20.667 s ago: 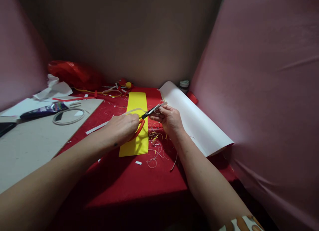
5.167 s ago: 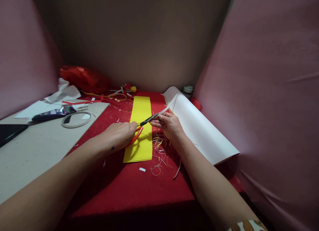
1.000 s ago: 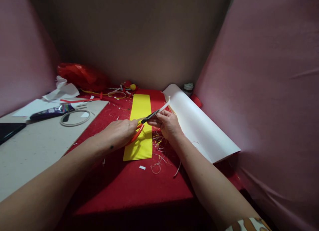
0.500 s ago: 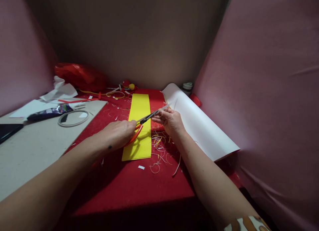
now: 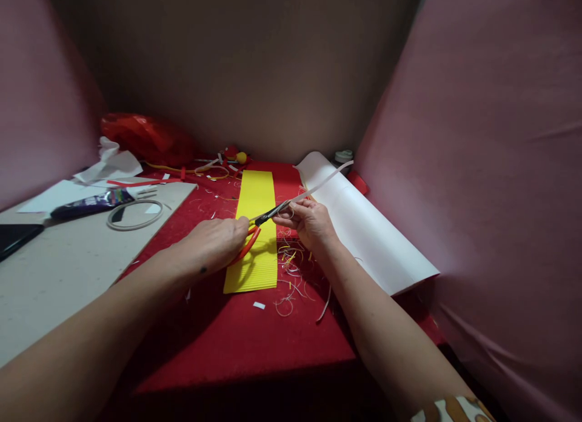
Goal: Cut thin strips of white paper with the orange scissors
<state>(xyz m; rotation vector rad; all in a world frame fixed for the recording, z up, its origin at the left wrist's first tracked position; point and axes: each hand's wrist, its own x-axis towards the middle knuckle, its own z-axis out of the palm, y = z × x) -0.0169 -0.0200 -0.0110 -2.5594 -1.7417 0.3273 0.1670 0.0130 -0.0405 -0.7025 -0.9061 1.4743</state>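
Observation:
My left hand point(image 5: 222, 239) is closed on the orange and yellow handles of a pair of scissors point(image 5: 249, 245). The blades point right and away, reaching to the fingers of my right hand point(image 5: 313, 222). Between thumb and fingers, that hand pinches a narrow white strip point(image 5: 325, 182), whose long end sticks out up and to the right. Where the strip meets the blades is hard to make out. Below the scissors lies a yellow corrugated sheet point(image 5: 254, 197). Thin curled offcuts point(image 5: 291, 270) are scattered beneath my right hand.
At right lies a rolled white sheet point(image 5: 364, 222), with a lidded jar point(image 5: 343, 157) behind it. A pale board point(image 5: 54, 288) at left carries a dark tube point(image 5: 93, 204) and a grey ring point(image 5: 136, 216). Behind sits a red plastic bag point(image 5: 145, 137). Red cloth point(image 5: 236, 343) covers the table.
The white strip's free end, blurred and short before, now extends farther up and right over the rolled sheet. Both hands stay nearly in place, the scissors still in the left.

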